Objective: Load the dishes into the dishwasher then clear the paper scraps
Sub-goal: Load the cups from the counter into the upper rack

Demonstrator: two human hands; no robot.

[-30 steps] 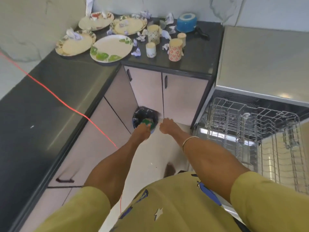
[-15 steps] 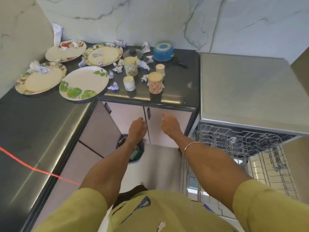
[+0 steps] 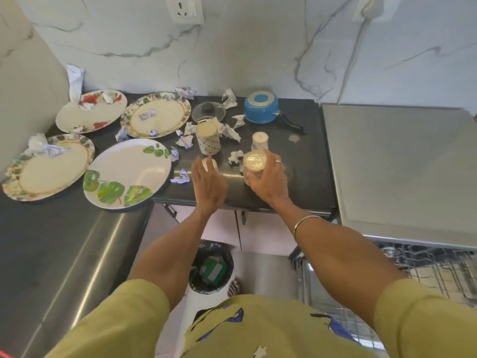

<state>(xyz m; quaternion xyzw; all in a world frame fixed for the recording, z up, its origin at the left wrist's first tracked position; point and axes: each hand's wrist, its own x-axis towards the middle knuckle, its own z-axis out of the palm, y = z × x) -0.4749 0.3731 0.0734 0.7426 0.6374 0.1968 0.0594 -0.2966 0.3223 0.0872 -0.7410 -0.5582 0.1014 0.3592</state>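
Black polished worktop (image 3: 296,192) in a kitchen corner, white veined marble behind. Right hand (image 3: 268,180) had its fingers curled round an upturned patterned cup with a cream base (image 3: 254,164), near the worktop's front edge; whether it was lifted or resting could not be told. Left hand (image 3: 209,184) lay flat, fingers straight and close together, tips touching a small white upturned cup (image 3: 210,164) just beside the front edge. Behind them stood a taller dotted tumbler (image 3: 207,139) and another small white cup (image 3: 260,140); farther back, a glass lid (image 3: 208,112) and a blue enamel saucepan (image 3: 262,107) by the rear edge. Four plates at the left corner, the nearest white with green leaves (image 3: 129,174), overhanging the edge. Crumpled white-and-purple paper scraps (image 3: 184,142) scattered among everything. Dishwasher's wire rack (image 3: 428,270) stood open at lower right, apparently empty; lined bin (image 3: 211,267) on the floor.

Risks, as judged: glazed cups look slick, so a one-handed hold could slip; the left hand's push might tip its cup off the edge; the overhanging plate could be knocked.
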